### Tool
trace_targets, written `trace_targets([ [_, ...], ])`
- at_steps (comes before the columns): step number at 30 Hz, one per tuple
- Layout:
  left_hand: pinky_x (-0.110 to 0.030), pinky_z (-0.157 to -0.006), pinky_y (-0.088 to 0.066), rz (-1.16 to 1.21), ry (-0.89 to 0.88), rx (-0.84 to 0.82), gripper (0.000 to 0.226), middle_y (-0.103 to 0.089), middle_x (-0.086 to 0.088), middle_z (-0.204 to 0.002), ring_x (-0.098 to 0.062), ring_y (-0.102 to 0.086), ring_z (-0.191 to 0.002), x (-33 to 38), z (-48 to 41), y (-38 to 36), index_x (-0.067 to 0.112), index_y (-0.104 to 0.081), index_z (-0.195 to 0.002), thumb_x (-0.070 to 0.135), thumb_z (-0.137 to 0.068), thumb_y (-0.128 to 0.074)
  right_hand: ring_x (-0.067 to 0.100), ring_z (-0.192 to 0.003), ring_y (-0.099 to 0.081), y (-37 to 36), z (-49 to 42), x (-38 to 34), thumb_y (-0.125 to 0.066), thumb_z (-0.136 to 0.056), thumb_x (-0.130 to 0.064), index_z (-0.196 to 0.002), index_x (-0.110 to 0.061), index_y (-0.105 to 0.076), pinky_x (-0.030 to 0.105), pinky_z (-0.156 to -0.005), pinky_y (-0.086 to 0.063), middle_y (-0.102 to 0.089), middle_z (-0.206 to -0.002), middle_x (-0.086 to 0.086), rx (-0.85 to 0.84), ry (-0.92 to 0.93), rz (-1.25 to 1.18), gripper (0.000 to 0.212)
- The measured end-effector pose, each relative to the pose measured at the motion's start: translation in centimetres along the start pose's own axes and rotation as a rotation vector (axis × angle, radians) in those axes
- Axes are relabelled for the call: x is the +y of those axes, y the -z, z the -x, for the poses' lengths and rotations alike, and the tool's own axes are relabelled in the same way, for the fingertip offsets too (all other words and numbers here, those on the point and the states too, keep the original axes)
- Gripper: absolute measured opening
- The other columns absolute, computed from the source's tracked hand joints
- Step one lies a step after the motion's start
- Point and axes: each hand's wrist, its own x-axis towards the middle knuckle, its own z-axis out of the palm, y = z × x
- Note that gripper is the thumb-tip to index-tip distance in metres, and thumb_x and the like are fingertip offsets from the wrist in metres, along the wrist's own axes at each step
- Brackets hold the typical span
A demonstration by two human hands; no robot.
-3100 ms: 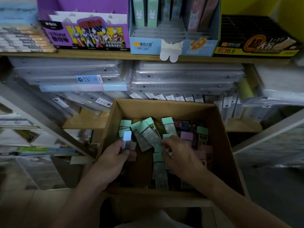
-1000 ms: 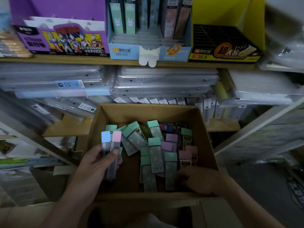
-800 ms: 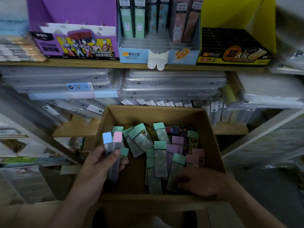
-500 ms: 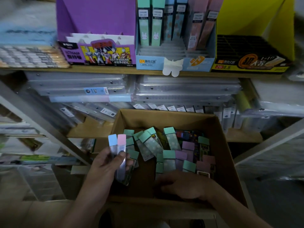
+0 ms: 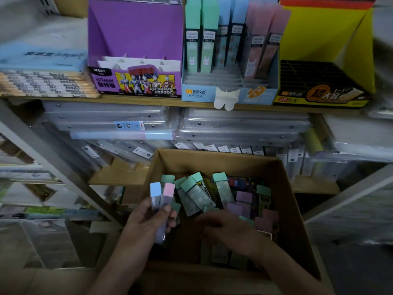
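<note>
At the box, left hand grips blue case and pink case, fingers curled round both. Right hand, blurred, lies over loose cases; grip cannot be told.

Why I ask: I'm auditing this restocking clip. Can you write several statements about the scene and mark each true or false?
1. The left hand holds a blue-capped case and a pink-capped case. True.
2. The right hand reaches up to the shelf. False: it is low inside the cardboard box.
3. Green-capped cases lie in the cardboard box. True.
4. The blue display tray is full. False: only its back rows hold upright packs; the front slots are empty.
</note>
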Motion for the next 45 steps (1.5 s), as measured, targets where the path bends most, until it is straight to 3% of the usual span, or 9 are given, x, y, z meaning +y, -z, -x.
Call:
trace_targets([
  [3, -0.028, -0.057, -0.049, 0.032, 0.017, -0.026, 0.011, -0.070, -0.012, -0.080, -0.016, -0.062, -0.064, 0.4, -0.1, -1.1, 0.011, -0.071, -0.104, 0.010, -0.097, -0.062, 0.018, -0.090, -0.073, 1.7, 0.9, -1.2, -0.062, -0.095, -0.004, -0.105, -0.019, -0.074, 0.031, -0.077, -0.060, -0.076, -0.097, 0.004, 0.181, 0.068, -0.199, 0.021],
  [7, -0.029, -0.052, -0.047, 0.173, 0.100, -0.085, 0.024, -0.067, -0.017, -0.077, -0.021, -0.060, -0.059, 1.7, -0.8, -3.5, 0.004, -0.067, -0.112, 0.019, -0.099, -0.054, 0.015, -0.081, -0.072, 3.6, 2.3, -4.2, -0.066, -0.095, -0.015, -0.095, -0.029, -0.078, 0.022, -0.070, -0.056, -0.076, -0.089, 0.005, 0.325, 0.181, -0.279, 0.019],
  [10, -0.030, -0.052, -0.048, 0.235, 0.106, -0.135, 0.030, -0.068, -0.020, -0.077, -0.025, -0.061, -0.060, 2.8, -1.4, -5.0, 0.007, -0.073, -0.099, 0.028, -0.084, -0.058, 0.012, -0.074, -0.067, 4.4, 3.2, -6.7, -0.068, -0.094, -0.021, -0.099, -0.029, -0.077, 0.024, -0.072, -0.056, -0.073, -0.087, 0.010, 0.339, 0.251, -0.322, 0.012],
  [18, -0.026, -0.065, -0.054, 0.252, -0.025, -0.261, 0.019, -0.068, -0.016, -0.087, -0.019, -0.064, -0.074, 5.5, -2.0, -7.1, 0.016, -0.077, -0.102, 0.017, -0.082, -0.074, 0.005, -0.082, -0.071, 5.9, 3.7, -11.3, -0.077, -0.086, -0.026, -0.095, -0.020, -0.077, 0.021, -0.071, -0.054, -0.077, -0.089, -0.004, 0.485, 0.342, -0.213, 0.011],
  [25, -0.046, -0.104, -0.050, 0.142, -0.147, -0.263, 0.030, -0.075, -0.017, -0.114, -0.030, -0.069, -0.114, 8.0, -2.0, -9.0, 0.013, -0.074, -0.113, 0.017, -0.084, -0.071, 0.007, -0.061, -0.063, 7.4, 4.2, -12.2, -0.071, -0.091, -0.014, -0.093, -0.019, -0.076, 0.020, -0.057, -0.048, -0.074, -0.075, 0.003, 0.473, 0.395, -0.286, 0.007],
  [31, -0.046, -0.089, -0.052, 0.117, -0.182, -0.186, 0.014, -0.075, -0.024, -0.103, -0.040, -0.070, -0.102, 9.4, -2.8, -9.7, 0.016, -0.078, -0.099, 0.012, -0.087, -0.071, 0.014, -0.063, -0.067, 8.9, 4.6, -13.5, -0.071, -0.088, 0.000, -0.095, -0.018, -0.075, 0.022, -0.056, -0.053, -0.076, -0.084, 0.009, 0.472, 0.492, -0.389, 0.019],
  [36, -0.061, -0.101, -0.049, 0.116, -0.261, -0.223, 0.031, -0.075, -0.022, -0.105, -0.043, -0.070, -0.105, 11.5, -2.6, -10.5, 0.018, -0.077, -0.100, 0.031, -0.072, -0.077, 0.024, -0.067, -0.070, 10.4, 4.9, -14.5, -0.074, -0.085, 0.001, -0.099, -0.018, -0.073, 0.028, -0.059, -0.055, -0.075, -0.084, 0.013, 0.556, 0.597, -0.341, 0.023],
  [41, -0.055, -0.087, -0.057, 0.095, -0.303, -0.264, 0.029, -0.076, -0.014, -0.099, -0.035, -0.072, -0.093, 13.2, -2.6, -11.2, 0.021, -0.077, -0.100, 0.036, -0.075, -0.074, 0.019, -0.059, -0.065, 12.4, 5.5, -15.5, -0.076, -0.087, -0.012, -0.098, -0.021, -0.072, 0.027, -0.055, -0.050, -0.072, -0.075, 0.007, 0.571, 0.685, -0.273, 0.015],
  [45, -0.031, -0.062, -0.052, 0.172, -0.311, -0.280, 0.023, -0.069, -0.009, -0.083, -0.017, -0.064, -0.072, 14.9, -2.4, -11.5, 0.017, -0.080, -0.098, 0.026, -0.087, -0.062, 0.020, -0.063, -0.068, 14.2, 6.0, -16.2, -0.079, -0.085, -0.019, -0.104, -0.021, -0.072, 0.027, -0.056, -0.052, -0.074, -0.079, 0.008, 0.607, 0.743, -0.247, 0.021],
])
